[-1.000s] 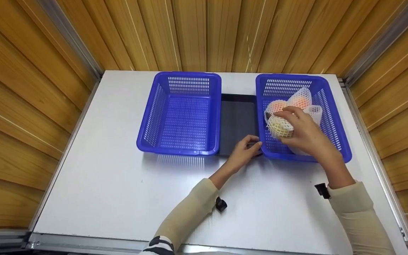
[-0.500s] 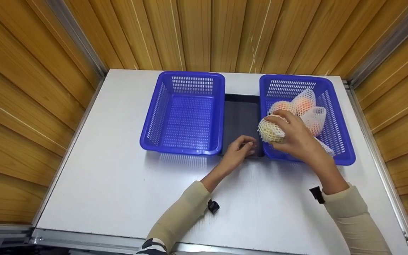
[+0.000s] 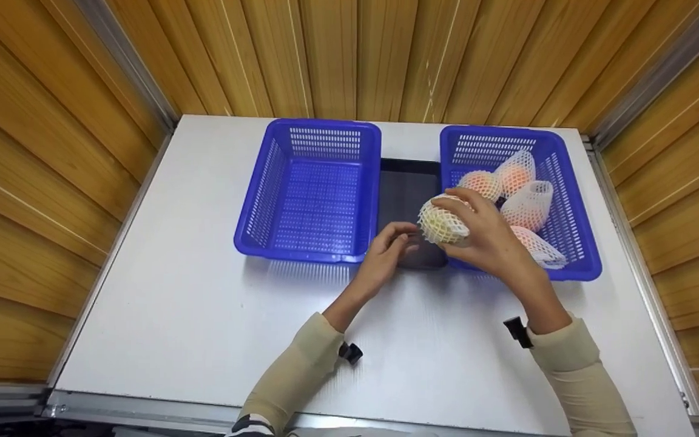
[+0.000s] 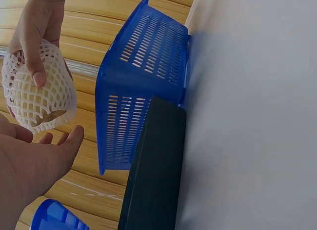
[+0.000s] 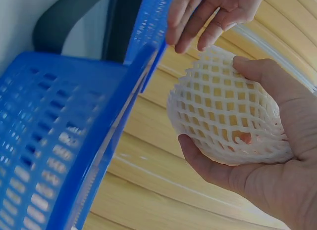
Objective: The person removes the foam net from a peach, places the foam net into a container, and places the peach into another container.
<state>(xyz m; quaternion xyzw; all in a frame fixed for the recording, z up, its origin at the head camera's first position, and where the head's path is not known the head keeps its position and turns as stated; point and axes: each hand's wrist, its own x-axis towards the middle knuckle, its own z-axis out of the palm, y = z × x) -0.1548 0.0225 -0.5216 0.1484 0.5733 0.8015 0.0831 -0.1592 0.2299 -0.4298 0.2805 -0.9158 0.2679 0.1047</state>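
Observation:
My right hand [image 3: 486,237] grips a yellowish fruit in a white foam net [image 3: 437,227], holding it above the black tray [image 3: 410,188] beside the right basket. In the right wrist view, thumb and fingers wrap the netted fruit [image 5: 218,106] from both sides. My left hand [image 3: 383,255] is close to the fruit's left side, its fingers loosely bent and holding nothing. A small gap separates the left fingertips from the net in the right wrist view. Several reddish fruits in foam nets [image 3: 528,209] lie in the right blue basket [image 3: 586,243].
The left blue basket [image 3: 249,212] shows only its bare slotted floor and walls. Between the two baskets sits the black tray, on a white table [image 3: 173,315]. Wood-panelled walls [image 3: 325,60] enclose the table at the back and sides.
My right hand has lifted the yellowish fruit from the right basket and carried it left over the tray. My left hand has shifted left, away from the right basket's edge.

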